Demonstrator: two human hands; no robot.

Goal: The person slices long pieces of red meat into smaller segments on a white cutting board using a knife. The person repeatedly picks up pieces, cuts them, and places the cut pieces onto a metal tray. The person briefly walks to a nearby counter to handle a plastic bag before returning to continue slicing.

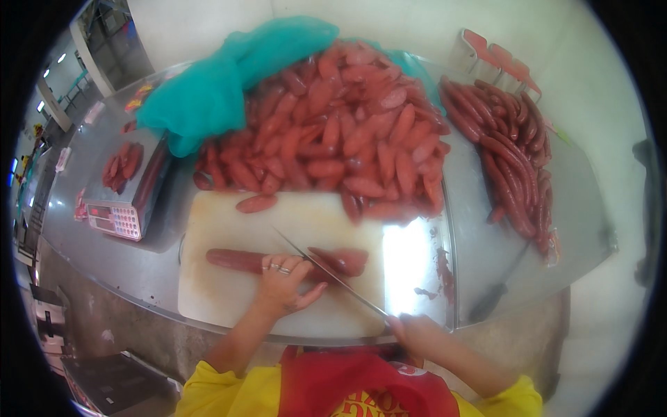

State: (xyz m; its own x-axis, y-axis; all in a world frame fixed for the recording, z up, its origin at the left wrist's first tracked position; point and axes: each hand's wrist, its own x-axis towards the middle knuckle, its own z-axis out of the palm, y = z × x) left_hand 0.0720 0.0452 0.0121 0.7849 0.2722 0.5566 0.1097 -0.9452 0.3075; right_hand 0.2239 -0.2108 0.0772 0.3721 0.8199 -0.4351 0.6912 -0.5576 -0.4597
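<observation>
While I'm watching remotely through the head view, I'm logging the step as slicing, judging by how the blade is sitting. The dark red sausage [233, 260] is lying crosswise on the white cutting board [208, 306]. The left hand [283, 283] is gripping it from above, fingers over the top and thumb lying apart on the near side. The right hand [415, 332] is closing round the handle end of the knife [358, 297]; grip detail is blurring out. The blade is slanting just right of the left fingers, between them and the reddish end pieces [346, 261]. Whether it's fully through, I'm not able to tell. One loose slice [256, 203] is lying at the board's far edge, next to the big heap of slices [347, 139]; whole sausages [511, 160] are waiting off to the right. For the next move, I'm judging that it's needing a steady slanted stroke, left fingertips tucking clear of the edge, then a shift along for another slice.
</observation>
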